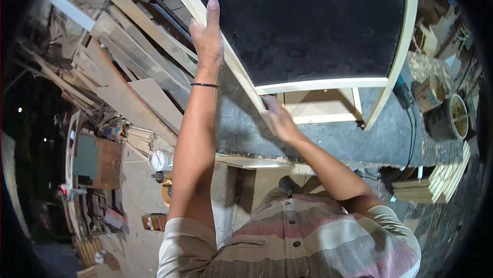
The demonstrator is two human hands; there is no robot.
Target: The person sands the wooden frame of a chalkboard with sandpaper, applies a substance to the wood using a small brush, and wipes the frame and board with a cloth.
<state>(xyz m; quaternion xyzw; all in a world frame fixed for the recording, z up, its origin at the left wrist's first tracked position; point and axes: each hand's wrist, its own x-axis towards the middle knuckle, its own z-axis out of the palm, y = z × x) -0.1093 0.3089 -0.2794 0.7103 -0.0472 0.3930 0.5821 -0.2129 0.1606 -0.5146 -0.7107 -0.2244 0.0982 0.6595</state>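
Note:
A large black panel (313, 26) in a pale wooden frame (323, 85) fills the top of the view, tilted over a grey work surface (318, 142). My left hand (208, 39) is closed round the frame's left rail, thumb lying on the panel side. Lower on the same rail, near the bottom crosspiece, my right hand (279, 119) is wrapped round the wood, its fingers partly hidden and slightly blurred. A smaller pale wooden frame (321, 120) shows beneath the bottom crosspiece.
Long boards (138, 47) lie stacked at the left. At the right are a power tool (403, 93) with a cable, a bucket (456, 116) and a tin (429, 94). Bundled wood strips (452, 173) lie lower right. A white container (160, 160) stands on the floor, lower left.

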